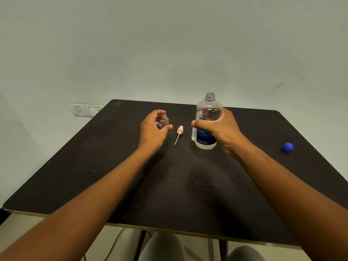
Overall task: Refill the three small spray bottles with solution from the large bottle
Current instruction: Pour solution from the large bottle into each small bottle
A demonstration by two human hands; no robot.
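Nearest me, both forearms reach over the dark worktop [75, 166]; my right grip [218, 129] is clamped round the uncapped large bottle [208, 117], standing upright, its blue cap [287, 147] well apart to the right. My left grip [154, 127] curls loosely round a small spray bottle [165, 121], mostly hidden, fingers seemingly not fully closed, with the pink spray head [179, 131] lying between the hands. I'd firm that hold, bring the necks close and tip slowly.

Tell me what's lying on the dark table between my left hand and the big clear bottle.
A pink spray pump with its thin dip tube, lying flat on the table, seen in the head view.
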